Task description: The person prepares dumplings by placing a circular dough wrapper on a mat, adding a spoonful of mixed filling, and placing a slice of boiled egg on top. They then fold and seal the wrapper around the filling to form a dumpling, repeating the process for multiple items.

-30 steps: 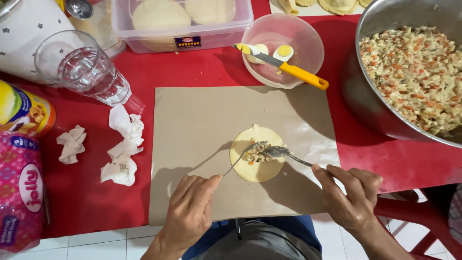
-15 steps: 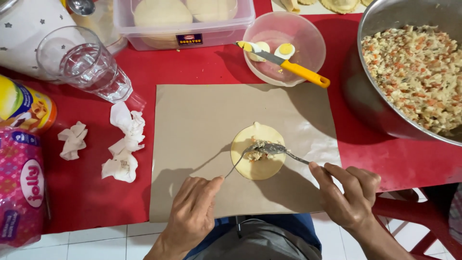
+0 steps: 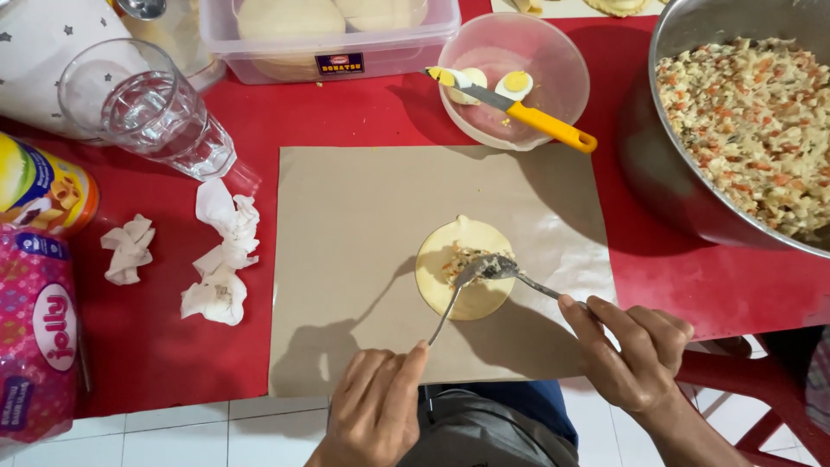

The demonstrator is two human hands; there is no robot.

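Note:
A round yellow dough disc [image 3: 471, 298] lies on a sheet of brown paper [image 3: 363, 225], with a small heap of chopped filling [image 3: 458, 259] on its middle. My left hand [image 3: 373, 406] grips the handle of a thin metal utensil [image 3: 450, 303] whose tip rests in the filling. My right hand [image 3: 635, 350] holds a metal spoon [image 3: 510, 272], its bowl over the filling and touching the other utensil's tip.
A big steel bowl of filling [image 3: 752, 121] sits at the right. A clear bowl [image 3: 519, 60] holds egg halves and a yellow-handled knife [image 3: 536, 117]. A plastic box of dough discs [image 3: 337, 35], a glass [image 3: 147, 108], crumpled tissues [image 3: 220, 259] and packets [image 3: 39, 294] lie on the red table.
The spoon has come a little further over the filling and meets the left utensil's tip. Both hands stay in nearly the same place.

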